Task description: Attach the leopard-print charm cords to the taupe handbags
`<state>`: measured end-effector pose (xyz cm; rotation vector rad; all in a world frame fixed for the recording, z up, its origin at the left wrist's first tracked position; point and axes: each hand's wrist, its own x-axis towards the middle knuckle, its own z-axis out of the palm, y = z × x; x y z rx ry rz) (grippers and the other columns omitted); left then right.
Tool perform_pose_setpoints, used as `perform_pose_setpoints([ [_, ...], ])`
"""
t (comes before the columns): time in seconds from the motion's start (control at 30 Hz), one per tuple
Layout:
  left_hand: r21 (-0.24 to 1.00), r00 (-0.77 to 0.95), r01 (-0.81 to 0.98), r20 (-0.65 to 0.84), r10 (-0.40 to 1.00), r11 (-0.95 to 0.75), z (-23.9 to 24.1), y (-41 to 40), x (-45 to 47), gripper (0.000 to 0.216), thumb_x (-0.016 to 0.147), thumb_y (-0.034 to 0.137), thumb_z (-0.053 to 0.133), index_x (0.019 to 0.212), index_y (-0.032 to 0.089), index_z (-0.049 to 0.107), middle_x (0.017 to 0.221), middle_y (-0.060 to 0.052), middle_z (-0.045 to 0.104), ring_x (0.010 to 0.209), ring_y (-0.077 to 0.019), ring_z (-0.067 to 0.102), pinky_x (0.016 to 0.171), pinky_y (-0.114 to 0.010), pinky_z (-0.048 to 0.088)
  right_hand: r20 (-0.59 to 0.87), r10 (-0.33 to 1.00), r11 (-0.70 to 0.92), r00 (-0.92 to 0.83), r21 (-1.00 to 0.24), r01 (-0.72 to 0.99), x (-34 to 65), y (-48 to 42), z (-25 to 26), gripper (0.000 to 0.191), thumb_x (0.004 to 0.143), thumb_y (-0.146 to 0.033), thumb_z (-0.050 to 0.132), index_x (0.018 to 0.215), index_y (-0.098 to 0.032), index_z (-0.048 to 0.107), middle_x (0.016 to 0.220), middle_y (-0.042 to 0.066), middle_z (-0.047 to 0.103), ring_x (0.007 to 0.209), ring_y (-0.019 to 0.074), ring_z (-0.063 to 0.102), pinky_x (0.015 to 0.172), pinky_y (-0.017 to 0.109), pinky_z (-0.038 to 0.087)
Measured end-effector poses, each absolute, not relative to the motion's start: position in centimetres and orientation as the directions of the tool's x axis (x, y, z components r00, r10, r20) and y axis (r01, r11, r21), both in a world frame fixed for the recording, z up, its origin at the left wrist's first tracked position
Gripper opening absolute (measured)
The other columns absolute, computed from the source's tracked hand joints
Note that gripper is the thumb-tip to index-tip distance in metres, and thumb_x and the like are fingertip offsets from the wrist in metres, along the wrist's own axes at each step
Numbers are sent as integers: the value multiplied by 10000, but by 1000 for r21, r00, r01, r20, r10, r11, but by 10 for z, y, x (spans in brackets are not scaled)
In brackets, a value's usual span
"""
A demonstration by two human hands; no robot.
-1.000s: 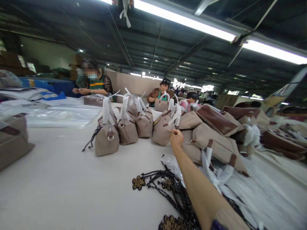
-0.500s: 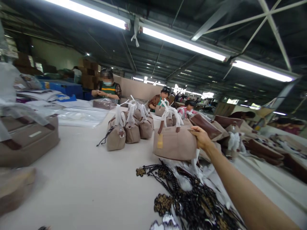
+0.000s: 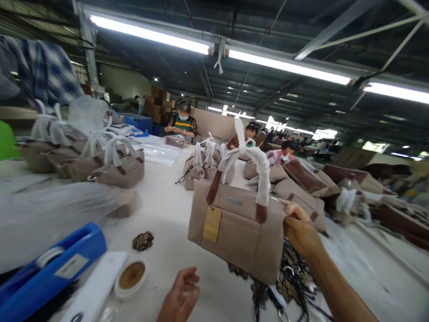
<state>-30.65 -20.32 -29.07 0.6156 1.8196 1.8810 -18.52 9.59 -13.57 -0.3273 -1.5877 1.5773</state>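
Observation:
My right hand (image 3: pixel 300 229) grips the right end of a taupe handbag (image 3: pixel 239 228) and holds it up above the white table (image 3: pixel 167 210). The bag has brown handle tabs, handles wrapped in white paper and a tan hang tag on its front. My left hand (image 3: pixel 181 297) is low at the frame's bottom, fingers loosely curled, holding nothing, just left of and below the bag. Under the bag lies a heap of black cords with leopard-print charms (image 3: pixel 291 281).
A blue tape dispenser (image 3: pixel 50 268), a tape roll (image 3: pixel 131 276) and a loose leopard charm (image 3: pixel 143 240) lie near left. More taupe handbags stand at left (image 3: pixel 117 167), centre back (image 3: pixel 201 167) and in a pile at right (image 3: pixel 308 188). Several people work at the far side.
My right hand took a bag from the pile, lifted it and drew it toward me. My view swung left, and my left hand came into sight.

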Motion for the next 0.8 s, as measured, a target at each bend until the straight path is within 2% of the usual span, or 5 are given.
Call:
perform_pose_setpoints([
  [0.07, 988, -801, -81, 14, 599, -131, -296, -207, -305, 541, 745, 626, 581, 1072, 197, 540, 958, -93, 658, 827, -229, 644, 643, -305, 529, 298, 705, 207, -644, -954, -214, -174, 64, -175, 182, 603, -188, 747, 615, -218, 568, 1040, 30, 680, 899, 232, 620, 718, 312, 460],
  [0.2, 999, -754, -16, 7, 657, -29, -295, -220, -300, 419, 770, 474, 619, 1057, 179, 546, 927, -75, 644, 815, -218, 627, 662, -311, 526, 172, 673, 260, -719, -966, 12, -151, 23, -219, 129, 635, -230, 728, 594, -194, 612, 1110, 76, 666, 1059, 287, 580, 864, 363, 425],
  [0.4, 974, -684, 223, 128, 718, 40, -254, -227, -278, 271, 843, 376, 553, 1042, 195, 592, 972, -76, 692, 915, -231, 652, 799, -345, 513, 264, 567, 379, -780, -925, -38, -142, 8, -209, 76, 695, -240, 704, 639, -205, 666, 1085, 79, 673, 1081, 260, 583, 952, 378, 406],
  [0.67, 915, -689, 404, 309, 655, -6, -212, -208, -265, 342, 820, 320, 561, 1133, 185, 578, 990, -79, 660, 768, -197, 645, 666, -324, 537, 356, 454, 596, -817, -803, -18, -125, -19, -195, 117, 762, -136, 581, 776, -219, 663, 1209, 83, 609, 1178, 255, 537, 1024, 426, 373],
  [0.8, 808, -638, 578, 365, 679, 109, -202, -193, -268, 378, 786, 328, 583, 1141, 197, 590, 1025, -94, 636, 764, -229, 628, 679, -366, 529, 333, 479, 560, -812, -828, -9, -116, -44, -202, 193, 755, -191, 645, 939, -245, 668, 1272, 86, 583, 1196, 281, 533, 990, 422, 437],
])
